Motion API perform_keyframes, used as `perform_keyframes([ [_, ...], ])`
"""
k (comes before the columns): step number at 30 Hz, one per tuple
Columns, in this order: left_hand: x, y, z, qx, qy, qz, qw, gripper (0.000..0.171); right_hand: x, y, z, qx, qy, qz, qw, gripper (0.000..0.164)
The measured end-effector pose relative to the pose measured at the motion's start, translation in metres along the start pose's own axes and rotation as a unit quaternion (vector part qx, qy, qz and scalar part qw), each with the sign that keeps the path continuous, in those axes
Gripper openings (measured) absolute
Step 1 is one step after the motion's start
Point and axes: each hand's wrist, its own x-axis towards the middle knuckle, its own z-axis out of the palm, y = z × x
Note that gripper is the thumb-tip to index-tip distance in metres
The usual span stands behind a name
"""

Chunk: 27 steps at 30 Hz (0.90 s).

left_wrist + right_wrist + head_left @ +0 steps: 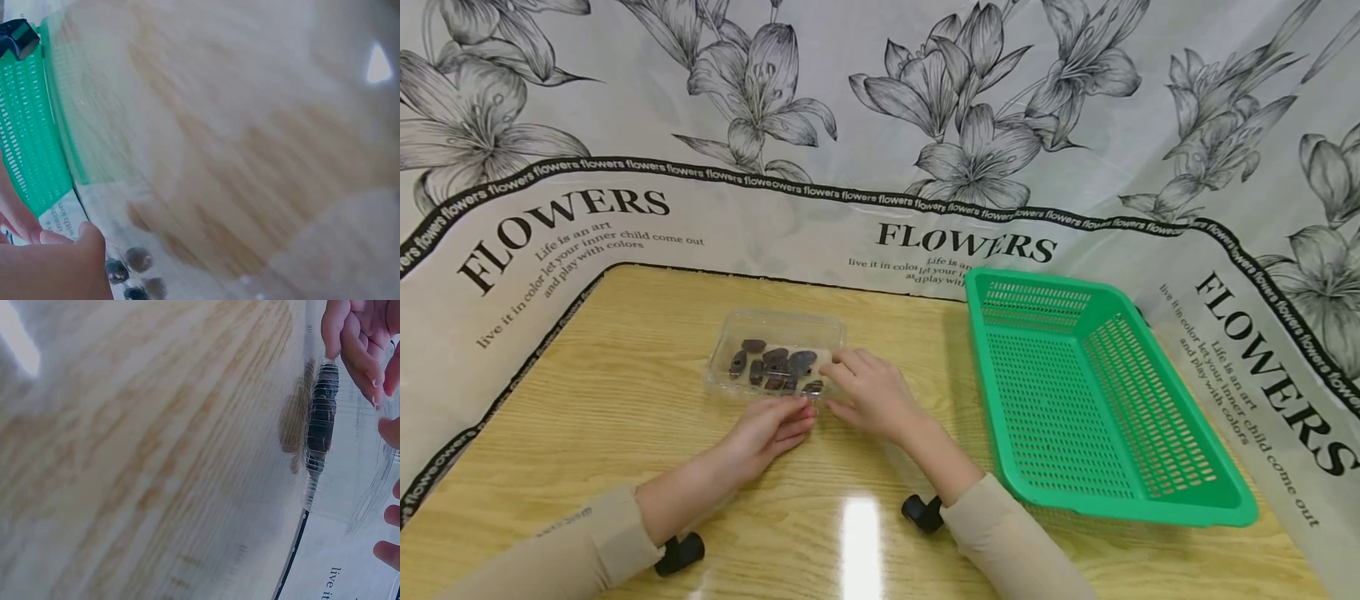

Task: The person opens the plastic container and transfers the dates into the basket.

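Dates [775,364] are held in the box [793,333]; by its corner, the left hand [767,431] is loosely extended; the right hand [872,389] is seen, grip unclear.

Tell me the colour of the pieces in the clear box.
The pieces are dark brown, seen best in the head view.

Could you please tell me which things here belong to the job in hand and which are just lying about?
In the job, judging by the hands' position: left hand, right hand, clear plastic container, dark oval pieces inside it.

Apparently just lying about: green basket, untouched; floral sheet behind.
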Motion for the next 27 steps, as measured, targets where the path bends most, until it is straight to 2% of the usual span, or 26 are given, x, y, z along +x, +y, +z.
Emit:
perform_keyframes([
  [10, 0.0, -0.001, 0.005, -0.01, 0.021, 0.007, 0.9997, 0.036, 0.001, -0.001, -0.002, 0.016, -0.001, -0.006, 1.0, 0.037],
  [17, 0.002, -0.004, 0.012, -0.006, 0.037, 0.007, 0.9993, 0.027, 0.001, -0.002, 0.0, 0.016, 0.003, -0.012, 1.0, 0.036],
  [27, -0.002, -0.008, 0.027, -0.018, 0.09, 0.031, 0.9953, 0.026, 0.003, -0.004, 0.001, 0.019, 0.029, -0.038, 0.999, 0.033],
])
